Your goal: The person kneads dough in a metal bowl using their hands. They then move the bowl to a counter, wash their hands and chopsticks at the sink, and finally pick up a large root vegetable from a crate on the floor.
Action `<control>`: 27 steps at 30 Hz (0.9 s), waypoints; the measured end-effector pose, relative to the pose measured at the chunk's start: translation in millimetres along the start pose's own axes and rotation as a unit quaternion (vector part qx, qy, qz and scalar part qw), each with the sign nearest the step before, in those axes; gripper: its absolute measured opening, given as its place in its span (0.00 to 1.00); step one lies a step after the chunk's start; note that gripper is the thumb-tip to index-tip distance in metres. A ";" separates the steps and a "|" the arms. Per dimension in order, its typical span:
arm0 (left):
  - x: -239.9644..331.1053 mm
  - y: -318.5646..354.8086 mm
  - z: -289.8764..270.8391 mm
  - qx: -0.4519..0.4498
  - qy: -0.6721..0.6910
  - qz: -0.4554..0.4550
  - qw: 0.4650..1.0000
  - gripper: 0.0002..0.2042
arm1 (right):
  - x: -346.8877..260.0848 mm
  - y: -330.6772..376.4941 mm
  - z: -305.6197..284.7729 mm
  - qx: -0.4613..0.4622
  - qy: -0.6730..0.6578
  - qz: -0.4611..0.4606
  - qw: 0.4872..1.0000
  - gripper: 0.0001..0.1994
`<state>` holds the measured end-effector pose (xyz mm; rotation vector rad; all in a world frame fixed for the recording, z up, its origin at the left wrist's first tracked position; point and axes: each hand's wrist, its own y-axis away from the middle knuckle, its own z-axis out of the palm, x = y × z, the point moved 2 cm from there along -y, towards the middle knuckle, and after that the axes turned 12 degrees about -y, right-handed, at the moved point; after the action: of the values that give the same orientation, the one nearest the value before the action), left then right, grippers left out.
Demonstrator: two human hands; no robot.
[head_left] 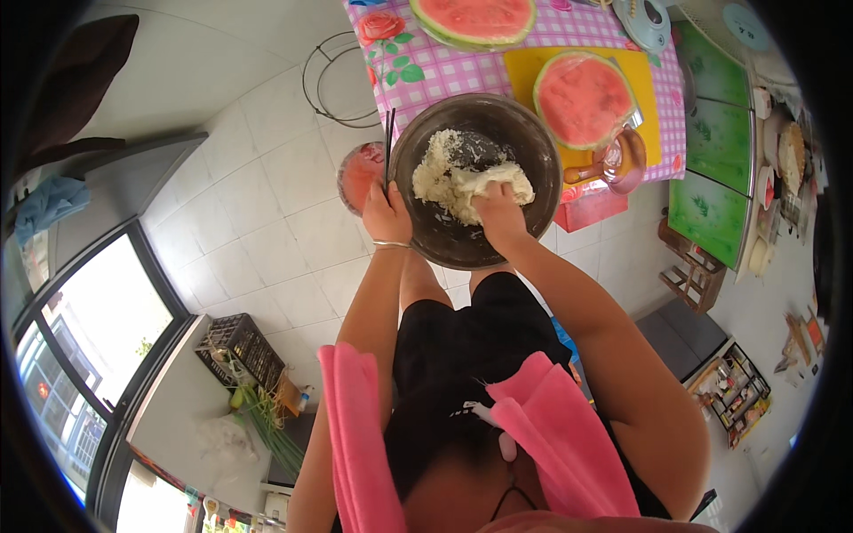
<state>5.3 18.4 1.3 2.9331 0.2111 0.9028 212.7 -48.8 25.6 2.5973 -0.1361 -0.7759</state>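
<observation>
A: So, how was the bowl (533, 151) supported?

B: It sat in front of the person's knees, at the near edge of the table (444, 75) with the pink checked cloth. The left hand (387, 213) was placed on the rim at the person's left side. Its fingers were curled together over the rim and also closed on a pair of dark chopsticks (389, 142), which stood upright against the bowl. In my judgement, that grip served to steady the bowl against the push of the other hand.

A: And the right hand (498, 213)?

B: It was inside the bowl, pressed down into the pale dough (449, 178). The fingers were sunk in the mass, so I could not tell whether they were spread or closed. The dough lay across the middle, lumpy and shaggy on the left, smoother under the hand.

A: What stood near it?

B: A smaller bowl of pinkish-red liquid (360, 173) sat just beside the big bowl, on the person's left and within reach of the steadying hand. Beyond, a halved watermelon (584, 98) lay cut face up on a yellow board (644, 84), and a second half (475, 19) lay farther back on the cloth. A clear jug (619, 160) lay at the board's near corner.

A: Anything on the person?

B: A pink towel (569, 444) hung over both shoulders.
</observation>
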 end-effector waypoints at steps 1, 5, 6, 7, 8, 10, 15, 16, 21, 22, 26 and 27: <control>0.0 0.3 0.7 0.009 0.007 0.005 1.000 0.15 | 0.6 -7.9 12.7 -0.019 -0.015 0.011 1.000 0.12; -2.4 0.1 2.8 0.001 -0.001 0.001 1.000 0.15 | -10.0 -47.4 32.0 -0.074 -0.050 0.013 0.996 0.12; -3.3 2.8 1.7 -0.010 0.006 -0.003 1.000 0.14 | -11.2 -56.3 31.3 -0.093 -0.068 0.016 0.993 0.12; -2.6 0.7 0.4 -0.015 0.013 -0.002 1.000 0.14 | -12.6 -67.2 31.1 -0.122 -0.065 0.026 0.990 0.13; -1.7 -0.3 -2.4 -0.018 0.019 -0.004 1.000 0.14 | -16.3 -79.6 27.2 -0.154 -0.060 0.033 0.986 0.14; 2.5 -3.4 -4.4 -0.018 0.012 -0.012 1.000 0.13 | -23.9 -100.4 17.0 -0.214 -0.046 0.049 0.975 0.17; -0.4 -7.2 -2.1 -0.038 -0.009 -0.011 0.999 0.13 | -30.5 -102.2 18.7 -0.142 -0.076 0.077 0.984 0.24; 2.8 -6.6 -2.4 -0.032 0.001 -0.008 0.999 0.13 | -23.8 -93.5 19.5 -0.152 -0.107 0.075 0.980 0.24; -6.3 -3.3 0.2 -0.008 0.015 -0.008 1.000 0.14 | -0.2 -55.8 -29.1 -0.151 -0.210 -0.012 0.966 0.24; -8.3 -2.2 2.0 -0.010 0.015 -0.006 1.000 0.15 | -2.0 -54.3 -42.2 -0.128 -0.191 0.016 0.973 0.23; -9.6 -0.8 1.7 -0.009 0.024 -0.007 1.000 0.15 | -22.0 -86.1 -50.2 0.045 0.028 -0.046 0.998 0.19; -6.9 -1.9 4.2 -0.018 0.027 -0.004 0.999 0.15 | -10.3 -106.7 -24.9 0.083 -0.017 -0.037 0.996 0.18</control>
<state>1.8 19.1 -6.1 2.8752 0.2070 0.9751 214.7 59.1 4.4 2.7597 -0.1180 -0.8687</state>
